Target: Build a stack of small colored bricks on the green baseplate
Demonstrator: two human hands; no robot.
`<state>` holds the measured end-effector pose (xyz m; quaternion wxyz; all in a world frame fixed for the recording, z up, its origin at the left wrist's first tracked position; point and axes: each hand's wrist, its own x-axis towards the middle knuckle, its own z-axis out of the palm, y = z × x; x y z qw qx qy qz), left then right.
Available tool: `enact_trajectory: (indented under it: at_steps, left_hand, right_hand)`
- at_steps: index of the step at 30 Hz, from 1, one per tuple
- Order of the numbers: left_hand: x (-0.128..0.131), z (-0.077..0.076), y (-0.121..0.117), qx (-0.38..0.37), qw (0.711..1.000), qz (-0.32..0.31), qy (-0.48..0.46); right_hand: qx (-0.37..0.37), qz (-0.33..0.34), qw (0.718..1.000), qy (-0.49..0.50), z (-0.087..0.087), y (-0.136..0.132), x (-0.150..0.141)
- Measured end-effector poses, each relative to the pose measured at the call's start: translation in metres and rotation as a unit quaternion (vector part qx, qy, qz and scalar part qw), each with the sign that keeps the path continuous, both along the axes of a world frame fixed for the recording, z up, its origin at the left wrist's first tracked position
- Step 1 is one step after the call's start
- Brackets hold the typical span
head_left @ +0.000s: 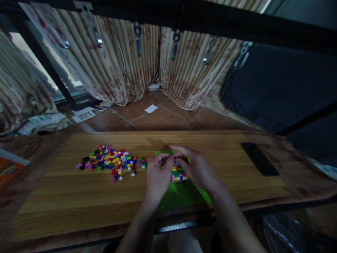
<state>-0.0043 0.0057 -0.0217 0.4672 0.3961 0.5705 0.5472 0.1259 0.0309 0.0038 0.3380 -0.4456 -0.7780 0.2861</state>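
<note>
A green studded baseplate (181,196) lies on the wooden table under my two hands. Rows of small coloured building bricks (179,174) are set on its middle part, partly hidden by my fingers. My left hand (160,172) is over the plate's left side, thumb and fingers pinched together near the top of the rows. Opposite it, my right hand (196,165) is also closed, its fingertips meeting the left ones. Whatever is between the fingertips is too small and covered to make out.
A pile of loose coloured bricks (107,160) spreads over the left of the wooden table (86,207), with a small cluster (142,162) nearer the plate. A black phone-like slab (259,159) lies at the right. Beyond are curtains (118,63) and papers (83,115) on the tiled floor.
</note>
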Motion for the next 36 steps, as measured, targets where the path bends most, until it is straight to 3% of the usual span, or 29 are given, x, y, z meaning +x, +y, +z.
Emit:
enact_trajectory:
  at_steps: [4, 9, 13, 17, 20, 24, 30, 36]
  left_hand:
    - [0.000, 0.001, 0.001, -0.016, 1.000, 0.008, 0.013]
    - [0.005, -0.006, -0.004, 0.035, 0.999, 0.007, 0.001]
    - [0.002, -0.006, -0.007, 0.044, 0.998, 0.026, -0.049]
    - [-0.024, 0.002, -0.004, 0.055, 0.985, 0.135, -0.091]
    - [-0.053, 0.009, -0.002, 0.060, 0.959, 0.235, -0.150]
    - [-0.087, 0.016, -0.007, 0.068, 0.920, 0.314, -0.223]
    - [-0.112, 0.021, -0.017, 0.069, 0.903, 0.318, -0.281]
    - [-0.124, 0.023, -0.024, 0.067, 0.898, 0.319, -0.296]
  right_hand:
    - [-0.019, 0.011, 1.000, 0.008, -0.001, 0.001, 0.000]
    - [-0.026, 0.013, 1.000, 0.003, -0.005, 0.001, 0.006]
    - [0.032, -0.023, 0.999, 0.003, 0.001, -0.002, 0.010]
    - [0.096, -0.055, 0.992, 0.053, 0.019, -0.019, -0.008]
    - [0.094, -0.013, 0.994, 0.052, 0.026, -0.038, -0.040]
    - [0.041, 0.072, 0.997, -0.005, 0.003, -0.052, -0.084]
    - [0.041, 0.010, 0.993, -0.112, -0.051, -0.039, -0.115]
    - [0.071, -0.005, 0.985, -0.158, -0.061, -0.023, -0.127]
